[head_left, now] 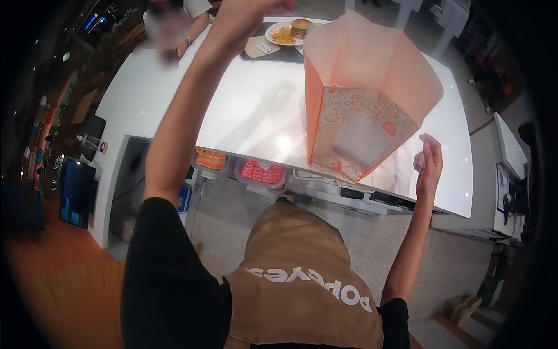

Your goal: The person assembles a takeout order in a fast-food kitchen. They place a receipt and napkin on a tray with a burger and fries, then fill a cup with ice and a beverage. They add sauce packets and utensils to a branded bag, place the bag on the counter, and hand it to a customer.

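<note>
A tall orange-printed paper bag [372,102] stands with its mouth wide open on the white counter [250,116]. A pale, blank-looking patch shows on its printed face; I cannot make out what lies inside. My right hand [428,161] is just to the right of the bag, apart from it, fingers loosely bent with nothing between them. Reaching far forward, my left hand [247,14] is raised over the counter's far side. The frame's top edge cuts it off and its fingertips are blurred, so whatever it might hold is hidden.
Behind the bag sits a dark tray [288,54] bearing a plate [273,34] of fries and a burger, plus a brown napkin [260,46]. A person [189,26] is at the far left. Sauce-packet bins [258,171] sit below the counter edge; a screen [75,189] stands left.
</note>
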### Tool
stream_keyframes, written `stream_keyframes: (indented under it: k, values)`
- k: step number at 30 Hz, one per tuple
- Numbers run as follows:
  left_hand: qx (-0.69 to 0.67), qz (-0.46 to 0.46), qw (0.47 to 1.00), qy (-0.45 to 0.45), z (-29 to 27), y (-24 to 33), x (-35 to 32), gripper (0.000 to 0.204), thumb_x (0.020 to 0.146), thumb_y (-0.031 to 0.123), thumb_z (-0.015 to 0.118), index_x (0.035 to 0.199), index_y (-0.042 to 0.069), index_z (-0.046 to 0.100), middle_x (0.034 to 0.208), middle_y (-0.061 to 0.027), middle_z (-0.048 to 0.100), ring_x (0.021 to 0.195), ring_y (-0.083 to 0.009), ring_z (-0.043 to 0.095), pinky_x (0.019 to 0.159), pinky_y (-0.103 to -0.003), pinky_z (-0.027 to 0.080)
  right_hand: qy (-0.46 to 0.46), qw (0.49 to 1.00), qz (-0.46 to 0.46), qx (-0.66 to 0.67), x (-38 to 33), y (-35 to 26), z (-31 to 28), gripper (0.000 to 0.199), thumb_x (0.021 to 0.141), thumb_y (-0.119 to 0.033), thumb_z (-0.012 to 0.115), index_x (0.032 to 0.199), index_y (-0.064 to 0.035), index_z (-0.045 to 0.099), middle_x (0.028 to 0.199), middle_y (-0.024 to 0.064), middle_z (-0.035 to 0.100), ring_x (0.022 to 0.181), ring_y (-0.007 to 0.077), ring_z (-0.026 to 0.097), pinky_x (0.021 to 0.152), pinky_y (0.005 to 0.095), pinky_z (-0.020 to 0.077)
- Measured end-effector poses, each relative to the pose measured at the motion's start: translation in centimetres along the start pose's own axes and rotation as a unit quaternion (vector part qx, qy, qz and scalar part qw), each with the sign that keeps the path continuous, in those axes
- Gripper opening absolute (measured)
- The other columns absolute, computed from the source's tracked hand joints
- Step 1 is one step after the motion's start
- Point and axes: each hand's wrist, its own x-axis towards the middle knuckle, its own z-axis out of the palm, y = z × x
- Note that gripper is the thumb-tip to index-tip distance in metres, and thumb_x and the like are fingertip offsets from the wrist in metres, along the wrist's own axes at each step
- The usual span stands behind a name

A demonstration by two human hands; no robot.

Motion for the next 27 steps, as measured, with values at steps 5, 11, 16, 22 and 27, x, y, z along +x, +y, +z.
stream_keyframes:
  k: [5,11,16,22,27]
  values:
    - [-0.121,-0.203,0.972,0.007,1.4,-11.9,-17.1,0.092,0.07,0.013,0.071,0.152,0.01,0.032,0.143,-0.0186,0.046,0.136,-0.0312,0.04,0.112,-0.045,0.036,-0.058,0.992,0.098,0.049,2.5,11.8,3.0,0.04,0.104,-0.036,0.048,0.13,-0.0065,0.054,0.067,-0.0025,0.053,0.05,0.0062,0.047,0.043,0.0233,0.0355]
    - [-0.203,-0.23,0.948,-0.079,11.3,-18.9,-22.9,0.122,0.075,0.037,0.085,0.161,0.011,0.002,0.167,-0.0145,0.004,0.154,-0.026,0.003,0.123,-0.045,0.008,-0.138,0.959,0.174,0.177,1.3,13.8,5.5,0.057,0.105,-0.038,0.041,0.148,-0.0003,0.037,0.143,0.0168,0.051,0.128,0.0276,0.055,0.103,0.043,0.0497]
    - [-0.177,-0.13,0.976,-0.016,8.8,-18.4,-25.8,0.116,0.079,0.037,0.084,0.16,0.008,0.008,0.162,-0.0156,0.02,0.148,-0.0245,0.022,0.12,-0.037,0.021,-0.227,0.959,0.12,0.118,-1.6,12.2,12.2,0.06,0.102,-0.041,0.048,0.147,-0.0024,0.039,0.139,0.0141,0.054,0.125,0.0264,0.056,0.105,0.0417,0.0472]
    - [-0.175,-0.165,0.967,0.087,-6.5,-18.6,-30.9,0.109,0.082,0.037,0.081,0.16,0.007,0.011,0.159,-0.0133,0.027,0.145,-0.0231,0.028,0.119,-0.036,0.023,-0.282,0.948,0.078,0.127,-5.6,14.2,29.3,0.053,0.106,-0.035,0.041,0.146,-0.0018,0.039,0.14,0.0135,0.053,0.126,0.0236,0.053,0.106,0.037,0.0422]
    - [-0.171,-0.162,0.963,0.13,-22.5,-20.7,-32.0,0.109,0.082,0.044,0.079,0.16,0.007,0.013,0.161,-0.0131,0.025,0.147,-0.0241,0.026,0.12,-0.037,0.022,-0.315,0.936,0.083,0.13,-7.2,15.4,46.9,0.053,0.106,-0.037,0.039,0.146,-0.0013,0.041,0.141,0.0135,0.052,0.127,0.0221,0.051,0.106,0.0347,0.0411]
